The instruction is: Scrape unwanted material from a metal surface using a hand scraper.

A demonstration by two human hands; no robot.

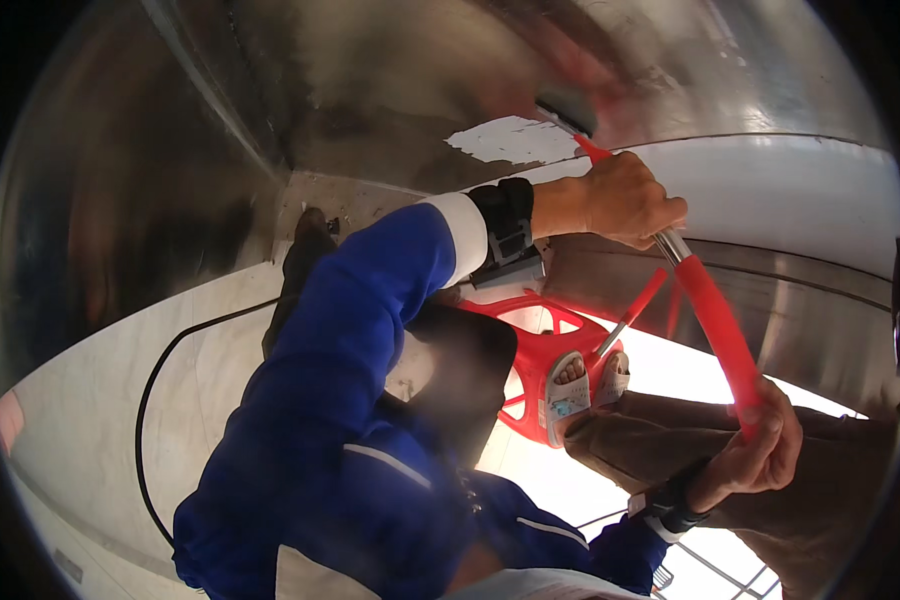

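A long-handled scraper (709,315) with red grips and a metal shaft runs diagonally across the right half of the view. My left hand (630,199) wraps around its shaft near the head. Lower down, my right hand (761,442) grips the end of the red handle. The scraper's blade (562,116) is at a shiny metal panel (405,90), apparently touching it. Beside the blade, a ragged pale patch (506,140) stands out against the darker metal. Both my wrists carry black straps.
Another person's sandalled feet (568,394) and brown trousers (645,427) are at a red plastic stool (529,345). A second red-handled tool (645,296) leans there. A black cable (141,420) curves at left. A dark box (508,270) lies below my left wrist.
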